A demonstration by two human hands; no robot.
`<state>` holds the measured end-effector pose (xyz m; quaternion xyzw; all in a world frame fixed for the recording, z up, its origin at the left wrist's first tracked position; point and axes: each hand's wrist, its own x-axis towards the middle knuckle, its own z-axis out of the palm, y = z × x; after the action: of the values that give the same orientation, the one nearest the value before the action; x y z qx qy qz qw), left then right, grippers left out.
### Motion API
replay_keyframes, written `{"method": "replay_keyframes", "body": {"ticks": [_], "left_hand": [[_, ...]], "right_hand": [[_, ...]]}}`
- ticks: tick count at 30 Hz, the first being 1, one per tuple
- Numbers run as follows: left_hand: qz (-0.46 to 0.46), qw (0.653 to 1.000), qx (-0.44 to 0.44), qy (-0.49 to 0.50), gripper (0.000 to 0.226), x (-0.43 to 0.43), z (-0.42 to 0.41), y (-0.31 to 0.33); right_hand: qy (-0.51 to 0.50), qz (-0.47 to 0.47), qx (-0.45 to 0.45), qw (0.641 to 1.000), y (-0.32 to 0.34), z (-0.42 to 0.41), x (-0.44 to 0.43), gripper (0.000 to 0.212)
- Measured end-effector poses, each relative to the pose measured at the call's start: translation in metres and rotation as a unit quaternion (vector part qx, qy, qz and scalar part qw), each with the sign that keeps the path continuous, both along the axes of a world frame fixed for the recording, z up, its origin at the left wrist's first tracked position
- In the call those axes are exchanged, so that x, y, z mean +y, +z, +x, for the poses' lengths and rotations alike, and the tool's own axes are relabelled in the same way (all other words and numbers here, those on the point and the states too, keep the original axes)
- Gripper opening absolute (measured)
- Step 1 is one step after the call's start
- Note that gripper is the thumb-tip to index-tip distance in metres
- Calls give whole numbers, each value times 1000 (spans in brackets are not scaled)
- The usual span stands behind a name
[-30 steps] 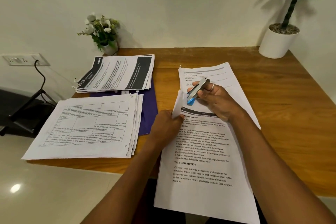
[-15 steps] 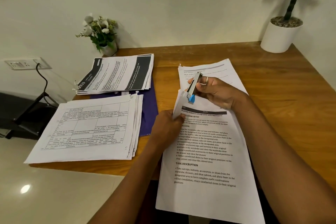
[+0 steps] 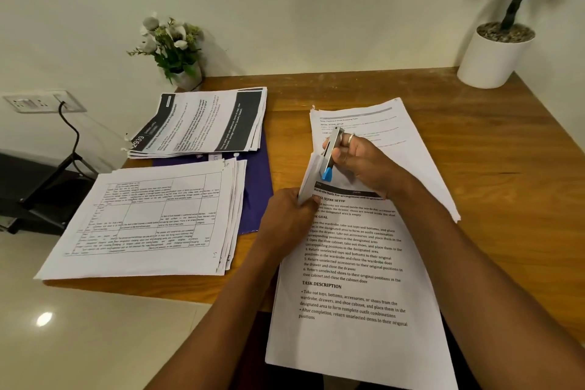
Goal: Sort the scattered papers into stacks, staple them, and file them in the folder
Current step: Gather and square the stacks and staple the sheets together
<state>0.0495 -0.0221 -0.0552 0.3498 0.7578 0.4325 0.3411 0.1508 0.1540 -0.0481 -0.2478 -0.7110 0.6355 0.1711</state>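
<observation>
One stack (image 3: 351,263) overhangs the desk's (image 3: 474,168) near edge; the left hand (image 3: 291,215) pinches its raised corner, the right hand (image 3: 357,161) grips the stapler (image 3: 330,152). The stapler has swung steeper onto that corner, so stapling looks imminent.

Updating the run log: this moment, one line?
step: stapling | right hand: grips stapler on stack corner | left hand: pinches stack edge | folder: under other stacks

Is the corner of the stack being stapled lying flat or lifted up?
Lifted. The left hand holds the corner raised; the right hand grips the stapler at it.
</observation>
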Motion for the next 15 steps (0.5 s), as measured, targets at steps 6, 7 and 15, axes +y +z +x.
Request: {"method": "replay_keyframes", "body": {"ticks": [6, 7, 15], "left_hand": [[-2, 1000, -4, -1, 19, -1, 1, 2], [-2, 1000, -2, -1, 19, -1, 2, 3], [-5, 1000, -4, -1, 20, -2, 0, 3]], "right_hand": [[-33, 48, 0, 998, 0, -5, -9, 24], [-34, 44, 3, 998, 0, -6, -9, 20], [-33, -115, 74, 990, -2, 6, 1, 27]]}}
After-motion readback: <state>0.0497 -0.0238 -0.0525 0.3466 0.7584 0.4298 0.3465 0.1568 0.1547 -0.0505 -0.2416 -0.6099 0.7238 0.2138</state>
